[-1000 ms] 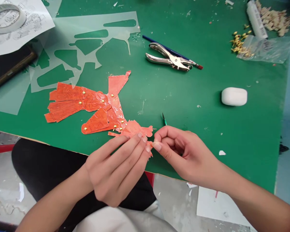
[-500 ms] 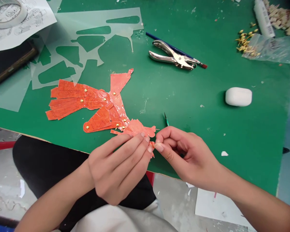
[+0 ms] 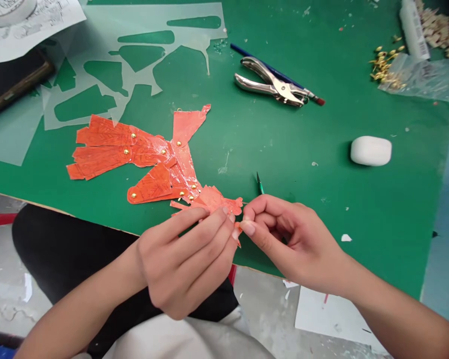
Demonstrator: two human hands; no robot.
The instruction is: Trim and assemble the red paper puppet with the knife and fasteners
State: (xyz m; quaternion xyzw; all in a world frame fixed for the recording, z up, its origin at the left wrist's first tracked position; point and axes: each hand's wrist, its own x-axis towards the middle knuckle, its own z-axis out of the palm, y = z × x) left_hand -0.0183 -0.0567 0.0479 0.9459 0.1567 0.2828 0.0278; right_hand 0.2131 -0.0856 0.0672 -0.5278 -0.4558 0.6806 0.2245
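Note:
An orange jointed paper puppet (image 3: 149, 154), its pieces joined by several brass fasteners, lies at the table's near edge. My left hand (image 3: 189, 262) is closed over the puppet's head end, and its fingers hide much of that part. My right hand (image 3: 284, 232) pinches with thumb and forefinger at a small orange edge beside the left fingertips; what exactly sits in the pinch is too small to tell. Just beyond the right hand, the dark tip of a green-handled craft knife (image 3: 260, 183) shows on the table, the rest of it hidden.
A metal hole punch (image 3: 273, 82) and a paintbrush (image 3: 316, 99) lie farther back. Cut-out translucent sheets (image 3: 142, 15) spread at upper left, near a phone (image 3: 17, 82). To the right are a white case (image 3: 370, 150), brass fasteners (image 3: 383, 65) and a plastic bag (image 3: 421, 77).
The camera view has shifted slightly. Both hands keep nearly the same pose at the puppet's head end, with only tiny finger movement.

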